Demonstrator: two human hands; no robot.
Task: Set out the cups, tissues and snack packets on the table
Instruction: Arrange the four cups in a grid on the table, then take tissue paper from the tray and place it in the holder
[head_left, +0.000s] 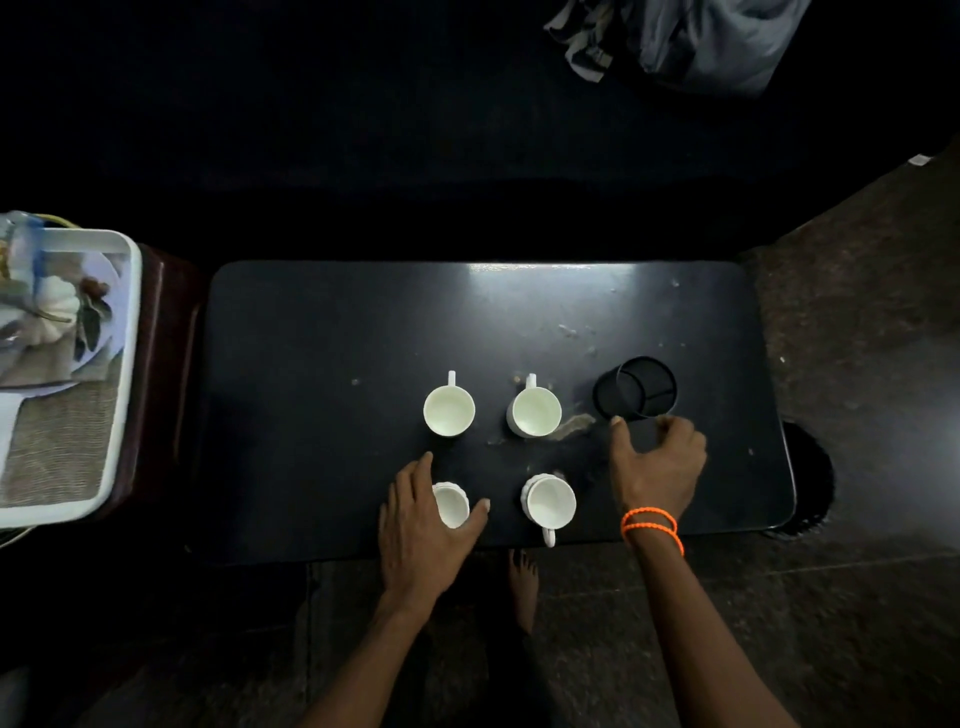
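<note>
Cups (536, 412) sit two-by-two; your left hand (423, 525) cups the near-left one, right hand (657, 462) spread, empty, beside the holder (636, 387).

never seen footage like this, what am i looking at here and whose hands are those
One picture, from a camera worn on a person's head, looking down at their own bare hands; no robot here. A dark table holds four white cups and a black mesh holder. The left hand curls around the near left cup. The right hand, with orange bands on its wrist, reaches the holder's near side. A white tray with packets sits to the left.
</note>
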